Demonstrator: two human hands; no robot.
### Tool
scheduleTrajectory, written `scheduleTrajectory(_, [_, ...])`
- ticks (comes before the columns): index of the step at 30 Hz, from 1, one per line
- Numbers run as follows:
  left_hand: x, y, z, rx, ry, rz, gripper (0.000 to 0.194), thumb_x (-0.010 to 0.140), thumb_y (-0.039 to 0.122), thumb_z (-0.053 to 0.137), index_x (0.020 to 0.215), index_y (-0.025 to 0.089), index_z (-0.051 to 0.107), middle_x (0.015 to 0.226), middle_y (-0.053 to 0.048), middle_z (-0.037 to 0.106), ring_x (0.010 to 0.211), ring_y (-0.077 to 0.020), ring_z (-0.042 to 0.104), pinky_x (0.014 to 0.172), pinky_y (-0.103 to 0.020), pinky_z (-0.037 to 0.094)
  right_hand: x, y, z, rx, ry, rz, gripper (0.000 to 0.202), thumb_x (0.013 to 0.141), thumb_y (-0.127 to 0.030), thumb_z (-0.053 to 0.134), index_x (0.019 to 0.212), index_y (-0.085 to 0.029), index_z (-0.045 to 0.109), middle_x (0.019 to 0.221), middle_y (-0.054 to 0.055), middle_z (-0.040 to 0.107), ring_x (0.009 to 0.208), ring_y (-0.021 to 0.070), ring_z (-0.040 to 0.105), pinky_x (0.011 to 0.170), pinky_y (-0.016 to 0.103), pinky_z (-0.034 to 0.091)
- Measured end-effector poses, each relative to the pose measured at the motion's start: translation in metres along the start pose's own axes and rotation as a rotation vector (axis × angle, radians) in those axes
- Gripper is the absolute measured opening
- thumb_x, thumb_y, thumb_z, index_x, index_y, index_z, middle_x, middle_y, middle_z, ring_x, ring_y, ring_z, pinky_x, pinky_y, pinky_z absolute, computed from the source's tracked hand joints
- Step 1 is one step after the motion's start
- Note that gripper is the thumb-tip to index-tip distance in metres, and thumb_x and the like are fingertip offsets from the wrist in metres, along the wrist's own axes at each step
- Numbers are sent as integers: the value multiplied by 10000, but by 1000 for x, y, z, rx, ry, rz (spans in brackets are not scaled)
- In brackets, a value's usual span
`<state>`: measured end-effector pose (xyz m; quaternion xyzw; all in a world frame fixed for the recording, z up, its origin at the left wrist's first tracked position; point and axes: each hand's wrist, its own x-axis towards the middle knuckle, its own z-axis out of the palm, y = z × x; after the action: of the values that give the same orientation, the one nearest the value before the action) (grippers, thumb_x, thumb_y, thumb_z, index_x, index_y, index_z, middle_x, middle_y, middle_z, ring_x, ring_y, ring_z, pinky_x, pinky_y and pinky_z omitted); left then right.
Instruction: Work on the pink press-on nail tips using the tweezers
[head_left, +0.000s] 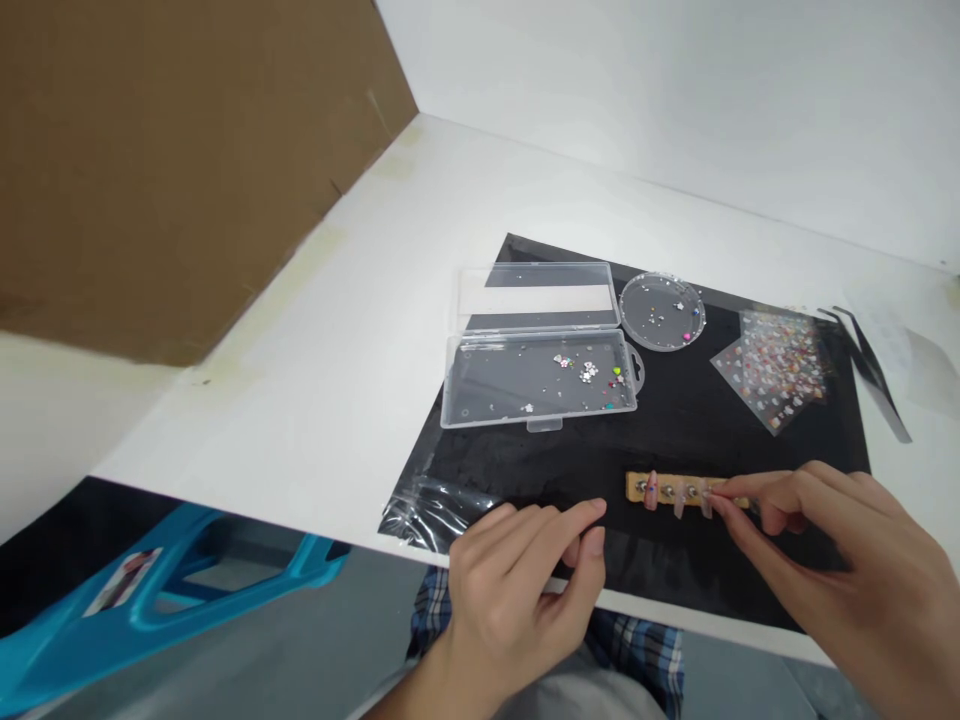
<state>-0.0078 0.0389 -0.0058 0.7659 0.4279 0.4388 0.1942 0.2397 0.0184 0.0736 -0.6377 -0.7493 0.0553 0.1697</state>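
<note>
I see the nail strip [686,491] lying 9-to-3 on the black mat [675,420] | right hand [840,560] nearer, fingers [731,500] pinched on its 3 o'clock end | left hand [517,580] at 9, fingers loosely curled, holding nothing I can make out.

The black mat [675,420] has bare room between the open clear box [540,375] and the wooden nail strip [675,490]. The round clear dish [661,311] and sticker sheet [776,368] occupy the far right. The left hand [525,590] and right hand [840,560] block the near edge. The white table [337,350] left of the mat is open, bounded by the cardboard wall [172,160].
</note>
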Motion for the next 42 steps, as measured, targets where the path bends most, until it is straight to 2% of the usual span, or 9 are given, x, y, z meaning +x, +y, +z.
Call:
scheduleTrajectory(9, [0, 1, 0, -1, 2, 3, 185, 1034, 60, 604, 1149, 168, 703, 682, 77, 618, 560, -79, 539, 573, -280, 368, 5, -1, -2, -42, 9, -47, 322, 1115, -421, 560, 823, -284, 552, 871, -70, 776, 588, 116, 606, 552, 335, 437])
scheduleTrajectory(13, [-1, 0, 1, -2, 4, -4, 184, 1037, 63, 606, 1147, 170, 708, 684, 78, 623, 557, -77, 540, 573, -280, 367, 4, -2, 0, -32, 18, -43, 315, 1117, -424, 572, 836, -282, 588, 872, -60, 774, 609, 118, 629, 574, 348, 434])
scheduleTrajectory(18, [-1, 1, 1, 5, 2, -3, 190, 1042, 60, 597, 1154, 168, 707, 688, 77, 626, 554, -76, 537, 574, -281, 364, -2, 0, 2, -23, -30, -25, 221, 1116, -433, 564, 968, -311, 674, 865, -59, 760, 612, 119, 624, 563, 317, 452])
scheduleTrajectory(22, [-1, 0, 0, 1, 1, 2, 196, 1041, 53, 599, 1156, 168, 709, 692, 73, 629, 557, -79, 544, 572, -283, 357, -11, 6, 2, 15, -55, 77, 275, 1070, -510, 622, 881, -315, 586, 932, -47, 792, 705, 146, 702, 538, 252, 521])
scheduleTrajectory(25, [0, 1, -1, -6, -1, -2, 195, 1036, 53, 606, 1152, 169, 712, 695, 71, 635, 560, -79, 549, 574, -280, 361, -16, 9, 2, 40, -63, 121, 310, 1058, -513, 634, 849, -313, 522, 963, -46, 804, 745, 157, 734, 530, 225, 544])
scheduleTrajectory(29, [1, 2, -1, -20, -7, -27, 180, 1048, 76, 599, 1150, 178, 706, 714, 67, 664, 564, -82, 547, 584, -284, 376, -16, 9, 3, 47, -68, 108, 281, 1066, -479, 619, 857, -316, 527, 908, -60, 782, 707, 141, 701, 516, 212, 523])
scheduleTrajectory(34, [2, 3, -7, -35, -47, -29, 197, 1058, 88, 602, 1208, 176, 693, 732, 72, 659, 594, -79, 566, 593, -279, 399, -7, 0, 3, -49, -15, 41, 323, 1107, -491, 551, 846, -301, 570, 815, -47, 741, 584, 122, 583, 476, 241, 460])
scheduleTrajectory(38, [6, 13, -8, 54, -122, 56, 242, 1073, 155, 596, 1291, 179, 697, 851, 29, 703, 714, -144, 577, 655, -326, 424, 1, -4, 0, -112, 3, -49, 307, 1150, -452, 488, 917, -289, 604, 771, -66, 709, 567, 100, 582, 512, 250, 450])
scheduleTrajectory(42, [9, 29, 3, 149, -123, 192, 269, 1146, 290, 505, 1287, 237, 728, 1000, 6, 735, 943, -207, 567, 855, -382, 441, 7, -6, -2, -143, 15, -107, 292, 1178, -421, 443, 1005, -286, 635, 741, -92, 677, 552, 68, 588, 518, 236, 440])
